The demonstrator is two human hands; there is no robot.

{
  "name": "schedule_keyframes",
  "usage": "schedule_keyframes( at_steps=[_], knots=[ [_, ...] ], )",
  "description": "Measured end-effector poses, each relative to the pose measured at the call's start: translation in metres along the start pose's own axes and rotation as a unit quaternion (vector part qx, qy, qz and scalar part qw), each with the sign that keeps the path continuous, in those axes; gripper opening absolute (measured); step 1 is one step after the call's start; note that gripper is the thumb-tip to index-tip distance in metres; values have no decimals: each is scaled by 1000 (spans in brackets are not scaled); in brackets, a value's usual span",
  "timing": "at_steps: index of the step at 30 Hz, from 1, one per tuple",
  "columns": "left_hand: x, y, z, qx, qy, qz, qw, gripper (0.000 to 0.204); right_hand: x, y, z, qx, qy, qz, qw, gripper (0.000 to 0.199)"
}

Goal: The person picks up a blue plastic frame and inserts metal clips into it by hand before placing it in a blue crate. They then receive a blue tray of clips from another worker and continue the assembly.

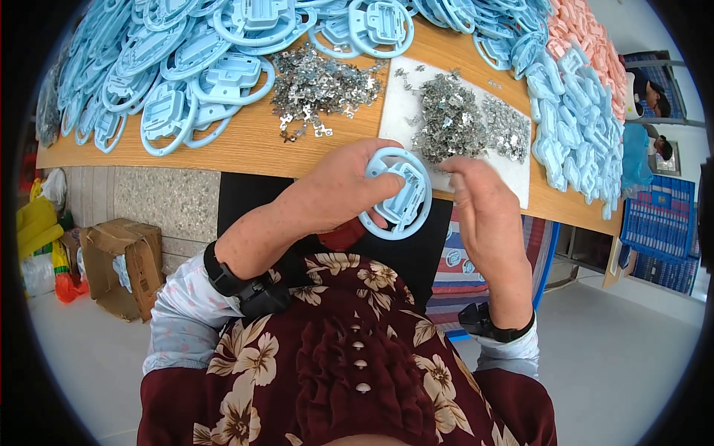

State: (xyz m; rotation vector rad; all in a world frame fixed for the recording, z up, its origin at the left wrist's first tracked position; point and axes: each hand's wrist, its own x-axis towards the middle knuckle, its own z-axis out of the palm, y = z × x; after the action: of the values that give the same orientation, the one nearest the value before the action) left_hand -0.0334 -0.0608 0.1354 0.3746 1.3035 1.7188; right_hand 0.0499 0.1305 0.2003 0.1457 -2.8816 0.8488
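My left hand (338, 186) grips a light blue round plastic ring part (399, 195) with a flat plate in its middle, held just below the wooden table's front edge (245, 152). My right hand (483, 212) is next to the ring's right side, its fingers bent near the rim; whether they pinch a small metal piece I cannot tell. Just beyond my hands lies a heap of small silver metal clips (450, 123) on a white sheet (398, 111). A second heap of clips (320, 85) lies on the bare wood to the left.
Piles of the same light blue ring parts (186, 67) cover the table's far left and back, more light blue parts (573, 126) and pink ones (587, 33) fill the right. A cardboard box (123, 264) stands on the floor at left. Blue crates (658, 223) stand at right.
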Motion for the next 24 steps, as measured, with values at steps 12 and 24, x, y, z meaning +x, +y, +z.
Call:
schedule_keyframes(
  at_steps=[12,24],
  knots=[
    [2,-1,0,12,35,2,999,37,-6,4,14,-178,-63,-15,982,30],
    [4,-3,-3,-13,31,-5,999,37,1,6,10,-135,-110,-3,985,43]
  ],
)
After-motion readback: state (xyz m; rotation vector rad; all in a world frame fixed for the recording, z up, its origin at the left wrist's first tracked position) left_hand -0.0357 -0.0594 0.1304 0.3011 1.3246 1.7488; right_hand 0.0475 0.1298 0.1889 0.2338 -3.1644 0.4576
